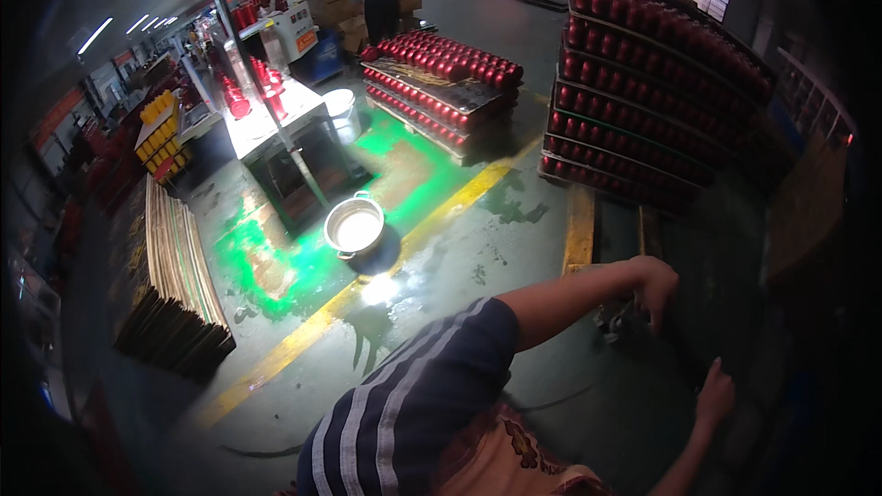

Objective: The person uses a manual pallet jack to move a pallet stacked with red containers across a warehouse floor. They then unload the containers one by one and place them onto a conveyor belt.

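My left arm, in a dark sleeve with pale stripes, reaches across to the right. My left hand (656, 287) bends down at the wrist, its fingers hanging loosely, and nothing shows in them. Just below it is the dark metal pump end of a pallet jack (623, 323). The jack's yellow fork (579, 225) runs toward a tall stack of dark red bottles (634, 92) layered on boards. Lower right, my right hand (716, 397) has one digit pointing up and the others curled. Deep shadow hides whatever they may close on.
A metal pot (355, 226) stands on the wet floor beside a yellow line (303, 349). Behind it are a lit worktable (266, 119), a white bucket (340, 110) and a lower bottle stack (450, 64). Flat boards (179, 266) are piled left. A person (377, 5) bends near cartons.
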A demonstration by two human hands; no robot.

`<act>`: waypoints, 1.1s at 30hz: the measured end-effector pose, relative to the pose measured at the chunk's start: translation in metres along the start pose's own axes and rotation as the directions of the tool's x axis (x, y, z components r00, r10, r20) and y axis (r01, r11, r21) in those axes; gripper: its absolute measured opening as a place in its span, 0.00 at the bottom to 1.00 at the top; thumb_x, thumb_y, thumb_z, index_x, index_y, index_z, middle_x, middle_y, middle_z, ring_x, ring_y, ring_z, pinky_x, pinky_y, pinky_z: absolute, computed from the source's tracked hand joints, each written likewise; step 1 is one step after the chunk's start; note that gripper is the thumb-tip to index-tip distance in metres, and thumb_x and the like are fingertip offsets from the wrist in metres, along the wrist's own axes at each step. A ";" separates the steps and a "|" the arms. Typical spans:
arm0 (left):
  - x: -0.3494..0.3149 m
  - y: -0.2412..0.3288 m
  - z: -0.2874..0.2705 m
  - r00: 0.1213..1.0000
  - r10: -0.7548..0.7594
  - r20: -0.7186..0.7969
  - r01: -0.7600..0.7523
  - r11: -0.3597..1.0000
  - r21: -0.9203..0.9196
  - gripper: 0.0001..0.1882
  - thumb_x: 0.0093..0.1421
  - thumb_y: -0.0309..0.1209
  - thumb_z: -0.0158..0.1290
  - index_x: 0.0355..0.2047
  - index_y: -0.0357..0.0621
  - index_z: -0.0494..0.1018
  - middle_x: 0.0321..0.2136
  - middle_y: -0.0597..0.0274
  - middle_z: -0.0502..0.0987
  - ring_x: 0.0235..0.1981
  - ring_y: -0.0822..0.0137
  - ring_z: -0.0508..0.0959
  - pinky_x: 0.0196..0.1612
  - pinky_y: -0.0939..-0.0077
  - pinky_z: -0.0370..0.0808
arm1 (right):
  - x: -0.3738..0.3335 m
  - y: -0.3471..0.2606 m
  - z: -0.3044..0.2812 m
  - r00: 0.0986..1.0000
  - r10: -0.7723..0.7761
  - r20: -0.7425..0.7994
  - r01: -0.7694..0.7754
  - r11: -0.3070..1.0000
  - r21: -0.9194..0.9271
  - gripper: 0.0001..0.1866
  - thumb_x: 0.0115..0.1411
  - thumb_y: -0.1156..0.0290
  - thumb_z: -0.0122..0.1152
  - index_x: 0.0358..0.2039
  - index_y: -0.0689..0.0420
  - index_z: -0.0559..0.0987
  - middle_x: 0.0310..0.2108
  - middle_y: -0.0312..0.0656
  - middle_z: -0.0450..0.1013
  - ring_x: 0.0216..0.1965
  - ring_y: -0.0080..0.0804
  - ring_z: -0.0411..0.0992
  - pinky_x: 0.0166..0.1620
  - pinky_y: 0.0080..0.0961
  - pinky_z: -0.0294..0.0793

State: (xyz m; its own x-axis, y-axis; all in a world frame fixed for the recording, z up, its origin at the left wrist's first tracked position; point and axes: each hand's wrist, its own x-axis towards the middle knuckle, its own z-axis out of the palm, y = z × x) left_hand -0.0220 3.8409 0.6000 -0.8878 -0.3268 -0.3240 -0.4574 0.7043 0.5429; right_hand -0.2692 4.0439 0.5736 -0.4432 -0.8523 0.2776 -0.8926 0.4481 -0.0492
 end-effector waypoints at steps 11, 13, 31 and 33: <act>-0.152 0.082 0.103 0.994 0.005 -0.107 -0.022 0.987 -0.159 0.28 0.45 0.45 0.70 0.46 0.50 0.79 0.29 0.62 0.81 0.25 0.66 0.78 0.25 0.75 0.74 | -0.168 -0.015 -0.062 0.998 -0.036 0.048 0.038 0.998 -0.040 0.36 0.70 0.45 0.34 0.29 0.62 0.83 0.26 0.53 0.78 0.31 0.54 0.77 0.33 0.47 0.74; -0.168 0.085 0.120 0.993 -0.005 -0.119 -0.013 0.989 -0.148 0.28 0.44 0.46 0.70 0.46 0.52 0.80 0.30 0.61 0.82 0.26 0.64 0.80 0.28 0.74 0.75 | -0.196 -0.020 -0.068 0.998 -0.057 0.024 0.057 0.998 0.011 0.36 0.70 0.45 0.35 0.29 0.62 0.83 0.26 0.54 0.78 0.31 0.54 0.77 0.34 0.47 0.74; -0.401 0.140 0.265 0.975 0.096 -0.199 -0.083 0.994 0.071 0.28 0.39 0.52 0.68 0.37 0.49 0.82 0.28 0.58 0.82 0.32 0.57 0.82 0.36 0.65 0.78 | -0.480 -0.094 -0.146 1.000 0.014 -0.002 -0.014 0.998 0.067 0.34 0.69 0.45 0.37 0.27 0.61 0.82 0.28 0.57 0.76 0.34 0.60 0.75 0.36 0.52 0.71; -0.432 0.156 0.282 0.981 0.073 -0.177 -0.067 0.997 0.043 0.27 0.40 0.52 0.67 0.37 0.49 0.81 0.28 0.58 0.82 0.32 0.57 0.82 0.36 0.64 0.77 | -0.514 -0.097 -0.161 0.997 0.053 0.048 -0.055 0.997 0.045 0.34 0.69 0.46 0.37 0.26 0.61 0.81 0.25 0.56 0.76 0.31 0.59 0.75 0.33 0.48 0.71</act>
State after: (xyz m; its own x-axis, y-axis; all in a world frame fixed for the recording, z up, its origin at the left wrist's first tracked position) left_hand 0.3045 4.2698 0.6059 -0.9139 -0.3808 -0.1407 -0.3945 0.7512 0.5292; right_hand 0.0582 4.4814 0.5900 -0.4933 -0.8394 0.2281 -0.8696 0.4819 -0.1074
